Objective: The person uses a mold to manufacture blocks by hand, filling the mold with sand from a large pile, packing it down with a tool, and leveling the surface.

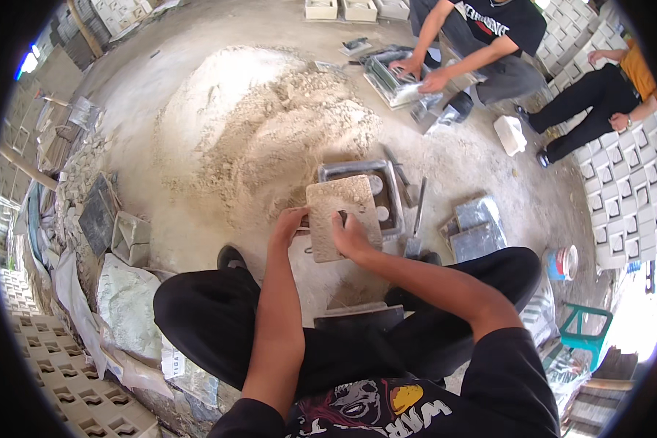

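A square, sand-coated plate (pixel 332 191) is tilted over the near-left part of a grey metal mold (pixel 396 212). My right hand (pixel 352 237) is closed round a small dark grip at the plate's middle. At the plate's left edge is my left hand (pixel 288 225), its fingers curled against that edge; their tips are partly hidden. Two round shapes show inside the mold's open part. Just right of the mold lies a trowel-like tool (pixel 415 244) with a long handle, and another thin tool (pixel 396 164) rests by the far-right corner.
A big heap of pale sand (pixel 270 117) spreads beyond the mold. Dark metal plates (pixel 478 226) lie to the right, near a bucket (pixel 562 263) and a green stool (pixel 588 328). A co-worker's hands (pixel 420 73) work at another mold (pixel 387 79). Patterned blocks (pixel 628 190) are stacked at right.
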`<state>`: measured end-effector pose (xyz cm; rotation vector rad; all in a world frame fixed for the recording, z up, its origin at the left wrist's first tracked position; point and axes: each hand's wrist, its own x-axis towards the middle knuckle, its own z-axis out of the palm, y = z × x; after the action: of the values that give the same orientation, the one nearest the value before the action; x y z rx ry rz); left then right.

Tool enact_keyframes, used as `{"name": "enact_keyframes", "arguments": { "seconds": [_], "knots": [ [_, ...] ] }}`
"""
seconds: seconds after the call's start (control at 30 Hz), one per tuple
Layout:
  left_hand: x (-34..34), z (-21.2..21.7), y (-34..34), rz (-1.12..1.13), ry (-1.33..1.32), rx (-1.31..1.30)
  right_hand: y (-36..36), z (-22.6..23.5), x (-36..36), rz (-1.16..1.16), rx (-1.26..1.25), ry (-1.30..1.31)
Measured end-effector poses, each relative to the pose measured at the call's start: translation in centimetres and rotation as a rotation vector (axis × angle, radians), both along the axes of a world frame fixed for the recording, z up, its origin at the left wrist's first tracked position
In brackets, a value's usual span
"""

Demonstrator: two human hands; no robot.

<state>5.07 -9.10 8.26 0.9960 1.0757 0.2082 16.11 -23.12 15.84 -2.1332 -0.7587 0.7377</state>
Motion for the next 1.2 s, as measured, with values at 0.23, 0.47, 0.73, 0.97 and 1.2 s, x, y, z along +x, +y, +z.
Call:
{"name": "enact_keyframes", "arguments": {
  "seconds": [0.23, 0.47, 0.73, 0.97, 1.2],
  "knots": [
    [1.2, -0.9, -5.0, -0.627, 0.057, -0.257, -10.5, -2.4, 1.9, -0.067, -0.138, 0.304],
    [1.6, -2.5, -6.2, -0.496, 0.106, -0.319, -9.9, -2.2, 3.7, -0.084, -0.142, 0.657],
    [2.2, -5.7, -5.3, -0.258, -0.063, -0.531, -3.6, 2.2, 9.0, -0.201, -0.305, 1.201],
    [5.0, -3.2, -5.4, -0.115, -0.037, -0.604, -1.3, 4.5, 12.5, -0.035, -0.282, 1.005],
    [4.9, 0.7, -3.1, -0.257, -0.112, -0.463, 0.2, 9.6, 13.0, 0.05, -0.331, 0.878]
  ]
}}
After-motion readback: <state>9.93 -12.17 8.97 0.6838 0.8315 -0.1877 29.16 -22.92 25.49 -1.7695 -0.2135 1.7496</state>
